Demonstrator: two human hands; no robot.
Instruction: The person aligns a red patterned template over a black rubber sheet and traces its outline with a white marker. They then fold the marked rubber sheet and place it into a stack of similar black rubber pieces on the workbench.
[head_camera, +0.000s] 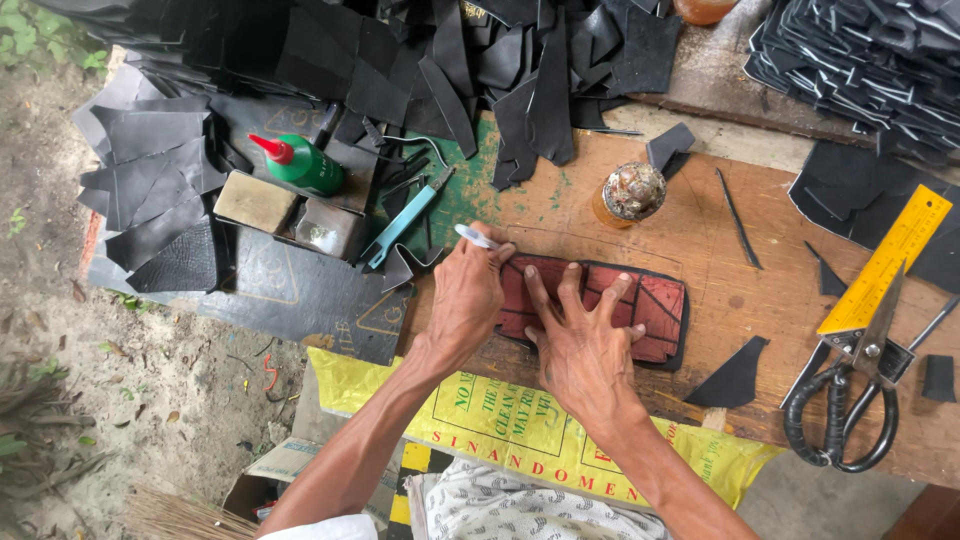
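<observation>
table (620, 235): worn scratched wood | template (655, 305): matt red card | scissors (850, 380): dull metal

green glue bottle (305, 165) — yellow ruler (886, 260) — black-handled scissors (848, 400) — round-lidded jar (631, 193)

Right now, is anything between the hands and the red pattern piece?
Nothing visible. The right hand lies spread flat on the red pattern piece, pinning it to the black sheet beneath. The left hand holds a pen at the pattern's left end.
</observation>
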